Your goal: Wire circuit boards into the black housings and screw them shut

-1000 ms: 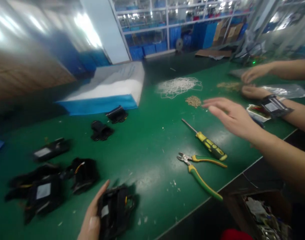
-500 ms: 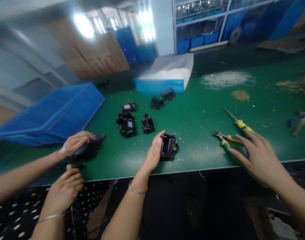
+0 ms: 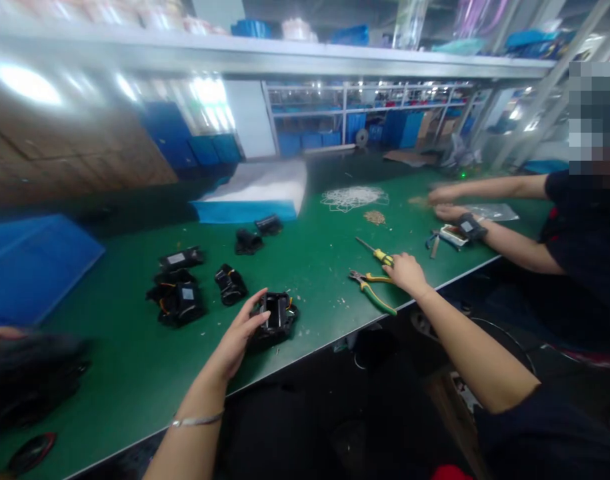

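My left hand (image 3: 237,337) rests against a black plastic housing (image 3: 277,320) near the front edge of the green table (image 3: 309,267), fingers curled round its left side. My right hand (image 3: 405,272) lies closed over the yellow handle of a screwdriver (image 3: 377,253), right beside green-and-yellow pliers (image 3: 372,288) lying on the table. Several more black housings (image 3: 179,297) lie to the left of the one I hold.
A person in dark clothes sits at the right, both hands (image 3: 447,203) at work near a small tray (image 3: 452,235). A white and blue box (image 3: 252,197), a tangle of white wire (image 3: 355,197) and a blue bin (image 3: 29,263) stand further back and left.
The view has swung right and risen. My right hand has dropped from above the pliers onto the screwdriver handle. My left hand stays on the black housing. The left neighbour's hands have left the picture.
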Tool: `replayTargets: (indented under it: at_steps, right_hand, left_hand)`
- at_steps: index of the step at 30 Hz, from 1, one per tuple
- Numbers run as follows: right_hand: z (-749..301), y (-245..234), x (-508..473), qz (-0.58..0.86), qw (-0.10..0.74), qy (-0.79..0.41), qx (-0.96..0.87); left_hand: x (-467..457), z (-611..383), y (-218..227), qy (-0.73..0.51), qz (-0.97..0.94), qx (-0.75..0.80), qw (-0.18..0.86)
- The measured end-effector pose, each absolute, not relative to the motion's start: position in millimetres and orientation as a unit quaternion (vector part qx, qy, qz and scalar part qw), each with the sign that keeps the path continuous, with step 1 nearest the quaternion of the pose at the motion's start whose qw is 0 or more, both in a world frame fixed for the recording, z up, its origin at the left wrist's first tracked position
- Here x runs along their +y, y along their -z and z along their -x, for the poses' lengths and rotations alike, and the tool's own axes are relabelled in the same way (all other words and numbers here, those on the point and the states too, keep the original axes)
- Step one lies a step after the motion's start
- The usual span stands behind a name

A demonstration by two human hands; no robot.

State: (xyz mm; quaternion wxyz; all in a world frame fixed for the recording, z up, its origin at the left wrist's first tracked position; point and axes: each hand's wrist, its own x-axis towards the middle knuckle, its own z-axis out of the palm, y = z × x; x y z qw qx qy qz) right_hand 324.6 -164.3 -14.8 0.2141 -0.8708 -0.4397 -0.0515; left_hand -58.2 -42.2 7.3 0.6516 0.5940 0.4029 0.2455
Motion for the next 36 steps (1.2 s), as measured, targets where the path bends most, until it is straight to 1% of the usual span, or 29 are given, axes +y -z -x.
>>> replayTargets:
  at_steps: [5,7,8,10,12,14,17,19,24,26,31,33,36]
  right_hand:
    - [-310,-10,-182,0.840,0.288,0.056,-0.456]
    - [-293,-14,-199,0.817,0.328,0.019,-0.475]
    - [-284,-14,-209,0.803,0.350,-0.018,-0.482]
    - [-263,-11,-230,0.757,0.409,-0.168,-0.481]
    - [-245,-4,-250,0.724,0.432,-0.285,-0.456]
    - [-231,4,-267,0.707,0.434,-0.351,-0.433]
    - [-219,14,-284,0.692,0.423,-0.417,-0.411]
    - [-217,19,-292,0.682,0.418,-0.452,-0.395]
    - [-216,33,-304,0.666,0.438,-0.489,-0.355]
    - [-216,38,-306,0.669,0.441,-0.487,-0.346]
    - [-219,45,-311,0.671,0.448,-0.484,-0.339]
    - [-221,46,-314,0.675,0.449,-0.477,-0.339]
    - [-222,46,-319,0.673,0.449,-0.481,-0.338]
  left_hand:
    - [-40,53,-18,-0.223,-0.607,0.431,0.629]
    - [-38,44,-21,-0.203,-0.650,0.434,0.590]
    - [-36,37,-22,-0.195,-0.678,0.433,0.561]
    - [-30,18,-22,-0.186,-0.742,0.431,0.479]
    - [-21,-4,-20,-0.174,-0.799,0.415,0.399]
    - [-13,-25,-17,-0.151,-0.832,0.399,0.354]
    - [-8,-48,-12,-0.117,-0.851,0.411,0.306]
    - [-9,-54,-8,-0.128,-0.849,0.408,0.311]
    - [-12,-48,2,-0.193,-0.835,0.309,0.412]
    - [-11,-42,1,-0.178,-0.858,0.264,0.402]
    - [-6,-36,-17,-0.120,-0.930,0.211,0.277]
    - [-4,-33,-31,-0.109,-0.933,0.193,0.283]
    - [-3,-25,-51,-0.076,-0.902,0.225,0.360]
